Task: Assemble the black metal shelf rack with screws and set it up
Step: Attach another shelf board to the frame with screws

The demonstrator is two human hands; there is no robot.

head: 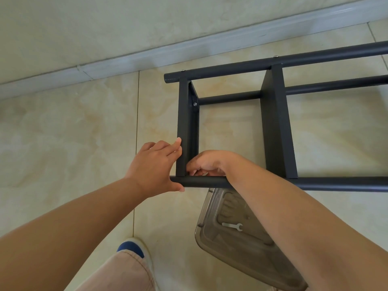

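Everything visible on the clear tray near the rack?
The clear tray looks like smoky, translucent plastic, with rounded corners and a moulded recess. It lies askew on the tiled floor, its top end under the rack's near tube. A small flat spanner rests in it. The right forearm hides part of it.

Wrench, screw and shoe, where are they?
wrench [232, 226], head view, middle of its silver handle
screw [195, 104], head view, its round head inside the rack corner
shoe [131, 248], head view, blue toe
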